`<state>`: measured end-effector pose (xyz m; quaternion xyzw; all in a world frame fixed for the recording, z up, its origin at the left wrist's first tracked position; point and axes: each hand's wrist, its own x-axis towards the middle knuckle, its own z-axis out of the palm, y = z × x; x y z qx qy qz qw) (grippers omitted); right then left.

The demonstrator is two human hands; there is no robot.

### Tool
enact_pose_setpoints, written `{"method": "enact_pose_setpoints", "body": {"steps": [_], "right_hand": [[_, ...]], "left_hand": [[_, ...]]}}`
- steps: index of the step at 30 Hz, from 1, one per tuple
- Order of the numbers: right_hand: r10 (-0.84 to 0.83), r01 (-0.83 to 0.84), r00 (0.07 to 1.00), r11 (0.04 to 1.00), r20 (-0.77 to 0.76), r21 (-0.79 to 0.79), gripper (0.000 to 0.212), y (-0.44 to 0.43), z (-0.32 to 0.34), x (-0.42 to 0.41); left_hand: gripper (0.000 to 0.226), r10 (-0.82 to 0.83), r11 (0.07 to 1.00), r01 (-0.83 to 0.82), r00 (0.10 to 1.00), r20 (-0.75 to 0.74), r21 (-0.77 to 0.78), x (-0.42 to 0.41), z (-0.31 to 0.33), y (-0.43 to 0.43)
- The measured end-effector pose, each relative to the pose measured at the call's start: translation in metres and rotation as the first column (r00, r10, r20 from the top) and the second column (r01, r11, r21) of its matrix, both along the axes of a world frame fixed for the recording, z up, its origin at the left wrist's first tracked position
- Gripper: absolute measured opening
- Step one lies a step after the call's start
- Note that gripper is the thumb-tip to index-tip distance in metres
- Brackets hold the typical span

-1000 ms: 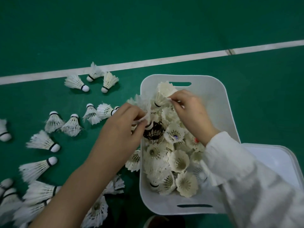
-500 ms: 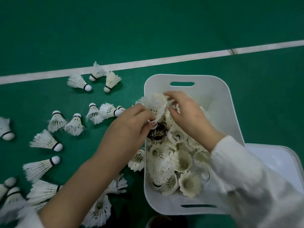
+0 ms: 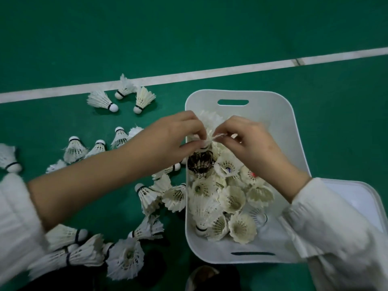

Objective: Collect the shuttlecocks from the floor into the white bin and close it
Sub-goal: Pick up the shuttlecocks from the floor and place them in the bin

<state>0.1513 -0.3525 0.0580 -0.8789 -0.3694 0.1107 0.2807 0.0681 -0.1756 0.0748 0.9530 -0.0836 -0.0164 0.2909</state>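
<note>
One shuttlecock (image 3: 210, 122) is pinched between left hand (image 3: 168, 139) and right hand (image 3: 252, 143).

Bin: white rounded plastic bin (image 3: 279, 114) stood open.
Heap: white feathered shuttlecocks (image 3: 233, 198) lay piled inside.
Held shuttlecock (image 3: 210, 121): above its 12 o'clock end.
Floor shuttlecocks (image 3: 100, 99): scattered, 7 to 11 o'clock.

Single head-worn view, close, looking steeply down at green floor (image 3: 210, 34)
</note>
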Motion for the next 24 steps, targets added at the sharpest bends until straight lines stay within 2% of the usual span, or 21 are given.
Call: {"method": "enact_pose_setpoints", "body": {"steps": [3,7,11,16,20,24], "right_hand": [[-0.001,0.007,0.998,0.996,0.067,-0.091,0.014,0.002,-0.008,0.003],[0.089,-0.066,0.994,0.952,0.066,-0.298,0.020,0.008,-0.028,-0.008],[0.102,-0.092,0.995,0.902,0.003,-0.421,0.026,0.012,-0.045,-0.017],[0.170,-0.154,0.985,0.863,-0.009,-0.482,0.024,0.015,-0.047,-0.016],[0.195,-0.176,0.981,0.818,-0.023,-0.547,0.022,0.016,-0.050,-0.025],[0.202,-0.142,0.979,0.794,0.036,-0.591,0.039,0.019,-0.029,-0.027]], "left_hand": [[0.028,-0.027,0.992,0.032,0.999,-0.044,0.120,-0.012,0.010,0.008],[0.021,-0.050,0.947,0.100,0.985,-0.167,0.305,-0.024,0.012,0.028],[0.016,-0.048,0.935,0.141,0.959,-0.280,0.325,-0.034,0.001,0.046],[0.015,-0.034,0.952,0.140,0.931,-0.364,0.271,-0.044,-0.009,0.056],[0.015,-0.034,0.945,0.156,0.921,-0.388,0.287,-0.055,-0.016,0.060],[0.017,-0.018,0.938,0.136,0.938,-0.346,0.319,-0.071,-0.023,0.065]]}}
